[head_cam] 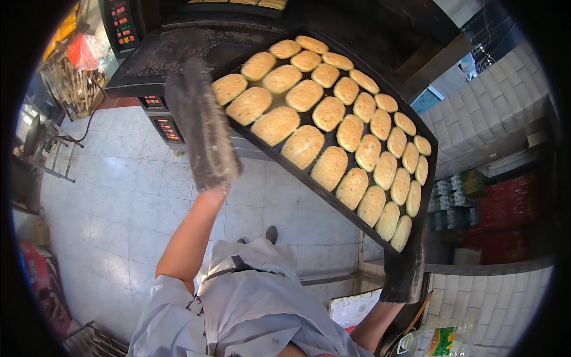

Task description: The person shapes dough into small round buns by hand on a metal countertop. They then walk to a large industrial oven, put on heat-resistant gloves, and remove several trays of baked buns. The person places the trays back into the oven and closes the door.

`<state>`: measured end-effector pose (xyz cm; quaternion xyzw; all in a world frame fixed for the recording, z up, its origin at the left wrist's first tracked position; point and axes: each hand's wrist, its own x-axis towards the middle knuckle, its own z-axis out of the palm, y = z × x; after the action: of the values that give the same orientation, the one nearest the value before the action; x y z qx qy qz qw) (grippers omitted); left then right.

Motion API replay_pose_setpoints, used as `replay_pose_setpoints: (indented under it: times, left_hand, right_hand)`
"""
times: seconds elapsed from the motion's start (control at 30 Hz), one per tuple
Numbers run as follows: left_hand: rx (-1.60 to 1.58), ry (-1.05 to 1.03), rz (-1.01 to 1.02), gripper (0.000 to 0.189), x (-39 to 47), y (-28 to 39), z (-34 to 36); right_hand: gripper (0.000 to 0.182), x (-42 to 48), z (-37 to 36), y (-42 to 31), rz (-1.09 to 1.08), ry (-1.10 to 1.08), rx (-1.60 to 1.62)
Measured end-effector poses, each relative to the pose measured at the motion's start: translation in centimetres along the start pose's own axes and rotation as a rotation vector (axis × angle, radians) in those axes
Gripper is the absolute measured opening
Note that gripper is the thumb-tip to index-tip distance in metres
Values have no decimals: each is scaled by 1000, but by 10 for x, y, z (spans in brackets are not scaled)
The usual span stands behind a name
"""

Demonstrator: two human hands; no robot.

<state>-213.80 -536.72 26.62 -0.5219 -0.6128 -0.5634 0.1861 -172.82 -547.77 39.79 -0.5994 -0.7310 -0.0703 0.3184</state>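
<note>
A black baking tray [308, 179] full of browned oval flatbreads [328, 114] is held tilted in front of the oven. On its left end is my left hand [203, 129], covered by a dark, worn oven mitt that looks blurred. My right hand [403, 272], in a similar dark mitt, grips the tray's near right corner. The fingers of both hands are hidden inside the mitts. Behind the tray, the dark oven ledge [147, 62] reaches to the left.
More breads [241, 2] sit at the top edge by the oven. A lit control panel [120, 24] stands at upper left. A metal stand [62, 156] is on the left of the tiled floor. To the right are a brick wall [482, 102] and stacked packs [504, 201]; a plastic bottle [428, 341] lies lower right.
</note>
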Motion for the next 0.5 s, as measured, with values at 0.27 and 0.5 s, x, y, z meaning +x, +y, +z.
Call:
replay_pose_setpoints:
  times: [0.27,0.5]
  left_hand:
    - [-1276,-357,-311,51,-48,81,37]
    - [-1410,-588,-702,51,-101,70,18]
  right_hand:
    - [44,-33,15,-11,31,1,16]
    - [41,-54,37,-12,28,-36,58]
